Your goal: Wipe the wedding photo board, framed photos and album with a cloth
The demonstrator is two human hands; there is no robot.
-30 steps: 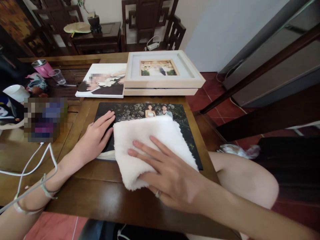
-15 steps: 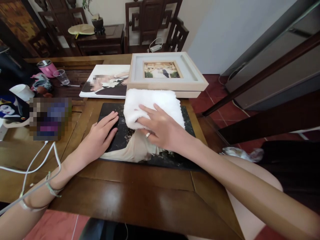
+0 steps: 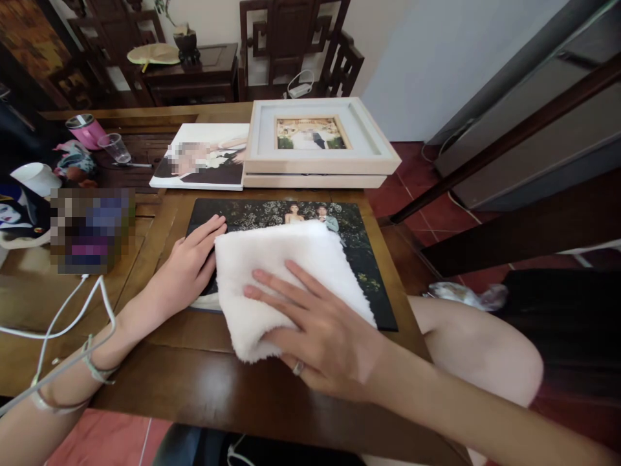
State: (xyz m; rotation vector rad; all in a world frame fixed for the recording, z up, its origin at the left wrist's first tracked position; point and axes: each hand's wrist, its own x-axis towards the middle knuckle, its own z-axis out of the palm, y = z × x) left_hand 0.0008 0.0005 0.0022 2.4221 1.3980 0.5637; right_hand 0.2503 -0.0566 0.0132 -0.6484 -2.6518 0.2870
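We press our right hand (image 3: 315, 330) flat on a folded white towel (image 3: 286, 272), fingers spread and stretched out over the cloth, a ring showing on one finger. The hand does not close around the towel; it lies open on top of it. The towel covers the near middle of a dark photo print (image 3: 361, 259) that lies flat on the wooden desk (image 3: 204, 382), and its near corner hangs past the print's front edge onto the wood.

Our left hand (image 3: 187, 268) rests palm down on the left edge of the same print, fingers loosely extended and touching the print's dark surface just beside the towel. It grips nothing. A thin bracelet sits at that wrist, and a white cable (image 3: 63, 323) loops across the desk near the forearm.

Beyond the print, touching or nearly touching its far edge, stands a stack of pale wooden picture frames (image 3: 315, 139) with a small photo in the top one. To their left lies an unframed white-edged photo (image 3: 204, 158). Farther left on the desk we see a pink tumbler (image 3: 87, 129), a clear plastic cup (image 3: 115, 147) and a white mug (image 3: 36, 178). Dark carved chairs (image 3: 291, 45) stand behind the desk.
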